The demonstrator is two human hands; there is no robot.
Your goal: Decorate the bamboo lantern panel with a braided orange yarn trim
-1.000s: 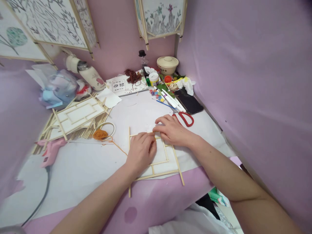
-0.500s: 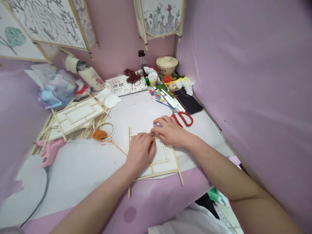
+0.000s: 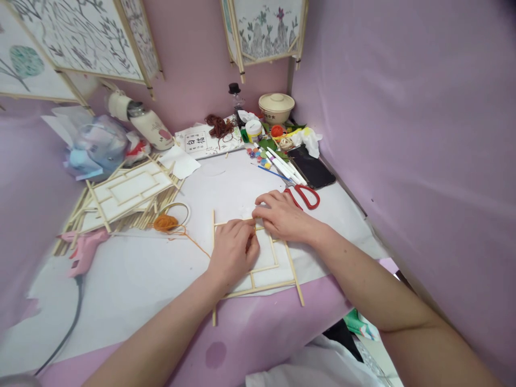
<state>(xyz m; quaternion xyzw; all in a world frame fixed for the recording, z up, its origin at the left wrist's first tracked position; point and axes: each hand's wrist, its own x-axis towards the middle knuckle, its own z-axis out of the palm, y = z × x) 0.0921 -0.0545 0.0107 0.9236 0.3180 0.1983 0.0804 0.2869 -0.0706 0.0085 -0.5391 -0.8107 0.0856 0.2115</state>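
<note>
A frame of thin wooden sticks [image 3: 296,285] with white paper across it lies at the table's front edge. My left hand [image 3: 234,250] rests over its left part, fingers bent and closed on the top bar. Close by on the right, my right hand [image 3: 282,215] bends its fingers together at the same bar; anything pinched at the fingertips is too small to make out. An orange strand runs from the yarn ball [image 3: 165,222] to beneath my left hand. Red-handled scissors [image 3: 308,197] lie just beyond my right hand, blades partly hidden.
At left are a pink glue gun [image 3: 86,252] with its cord and stacked stick frames [image 3: 135,185]. A roll of tape [image 3: 185,209] lies by the yarn. Behind stand a bottle [image 3: 151,126], a lidded bowl [image 3: 276,107], white markers [image 3: 284,166] and a phone [image 3: 312,167]. Painted lanterns [image 3: 270,29] hang above.
My right hand's fingertips have shifted very slightly to the right along the top bar. My left hand and the stick frame stay nearly where they were.
</note>
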